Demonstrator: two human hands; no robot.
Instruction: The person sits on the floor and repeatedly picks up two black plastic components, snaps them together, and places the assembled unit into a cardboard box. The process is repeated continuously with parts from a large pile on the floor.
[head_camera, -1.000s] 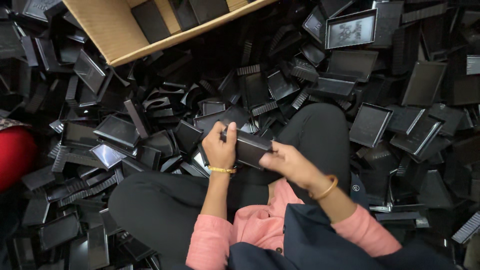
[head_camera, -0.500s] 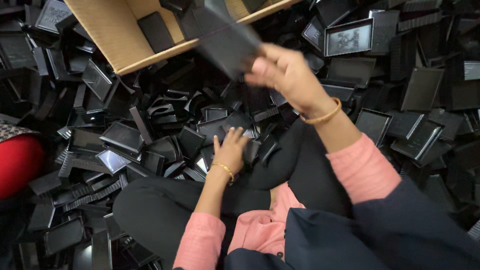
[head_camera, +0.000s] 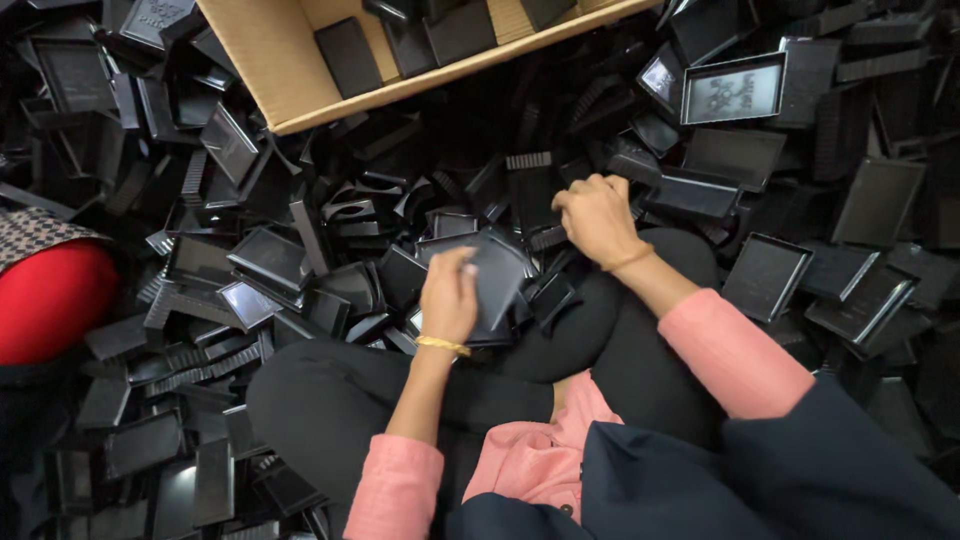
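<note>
I sit cross-legged in a heap of black plastic trays. My left hand (head_camera: 449, 297) grips a flat black tray (head_camera: 493, 270) just in front of my knees, fingers curled over its near edge. My right hand (head_camera: 596, 217) reaches into the pile farther out, fingers closed around the edge of another black tray piece (head_camera: 684, 192); how firm the hold is cannot be seen. Both wrists carry thin gold bangles. Pink sleeves and a dark cloth over my right arm fill the lower frame.
An open cardboard box (head_camera: 262, 62) at the top holds several black trays. Loose black trays cover the floor on every side. A red rounded object (head_camera: 50, 300) with patterned cloth lies at the left edge. A larger framed tray (head_camera: 733, 89) rests upper right.
My right hand, raised toward the cardboard box with a black tray half a second ago, has come back down into the pile without it. My left hand now holds a tray.
</note>
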